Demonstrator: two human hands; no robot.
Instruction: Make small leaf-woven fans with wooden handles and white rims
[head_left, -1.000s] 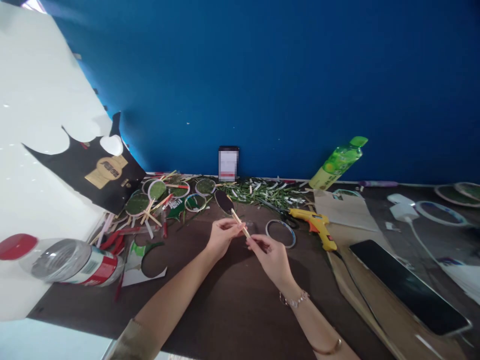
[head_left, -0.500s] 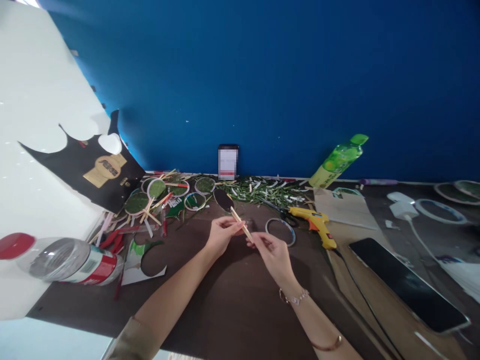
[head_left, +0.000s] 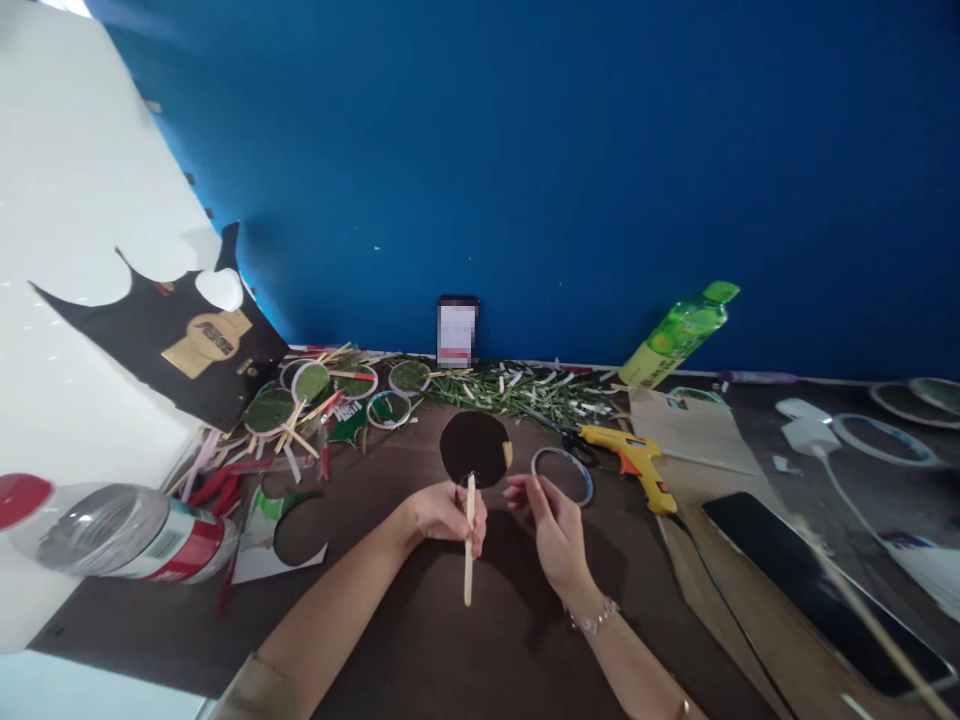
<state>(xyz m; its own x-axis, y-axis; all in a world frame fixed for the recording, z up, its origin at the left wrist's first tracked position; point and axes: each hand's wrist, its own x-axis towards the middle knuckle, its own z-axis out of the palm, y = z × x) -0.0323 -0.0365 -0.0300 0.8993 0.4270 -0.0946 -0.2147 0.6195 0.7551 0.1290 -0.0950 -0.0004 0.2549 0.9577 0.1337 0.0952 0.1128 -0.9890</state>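
Note:
My left hand [head_left: 442, 512] pinches a pale wooden stick [head_left: 469, 548] that carries a dark round disc [head_left: 475, 447] at its top, like a small paddle held upright over the dark brown table [head_left: 450, 640]. My right hand [head_left: 553, 522] hovers just right of the disc with its fingers loosely curled and nothing in them. A thin ring [head_left: 562, 472] lies on the table beyond my right hand.
A yellow glue gun [head_left: 631, 458] and scissors [head_left: 566, 432] lie to the right. Green strips [head_left: 517, 388], a heap of finished paddles [head_left: 315, 395], a plastic jar [head_left: 112, 528], a green bottle [head_left: 679, 332], a propped phone [head_left: 457, 331] and a tablet [head_left: 817, 585] lie around.
My right hand let go of the stick. My left hand turned the paddle upright, so the disc now faces me and the stick points down.

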